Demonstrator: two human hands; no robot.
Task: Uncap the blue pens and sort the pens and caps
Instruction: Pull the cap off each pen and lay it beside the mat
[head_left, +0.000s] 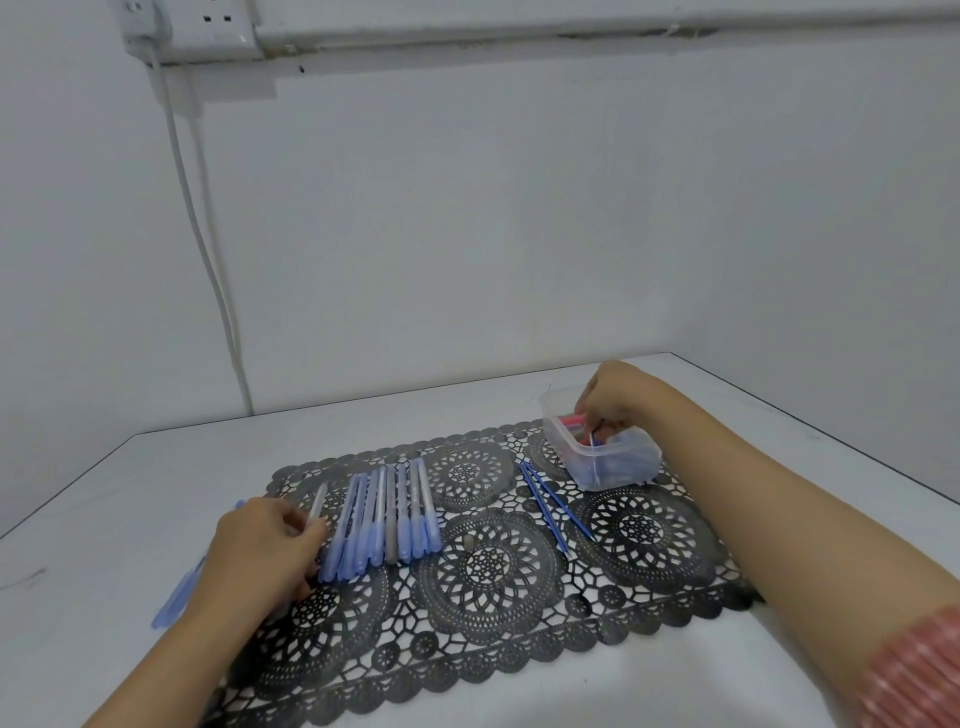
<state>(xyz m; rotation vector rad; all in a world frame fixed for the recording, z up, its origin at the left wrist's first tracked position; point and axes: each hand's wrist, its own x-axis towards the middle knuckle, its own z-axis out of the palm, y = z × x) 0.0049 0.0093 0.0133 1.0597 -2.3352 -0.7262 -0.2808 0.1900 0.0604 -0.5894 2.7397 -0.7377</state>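
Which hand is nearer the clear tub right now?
Right. The right hand reaches into the tub; the left hand grips a pale pen at the pen row's left end, across the mat.

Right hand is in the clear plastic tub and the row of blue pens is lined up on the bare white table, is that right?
Not quite. The head view shows the row of blue pens lined up on the black lace mat, not the bare table. The right hand is indeed in the clear plastic tub.
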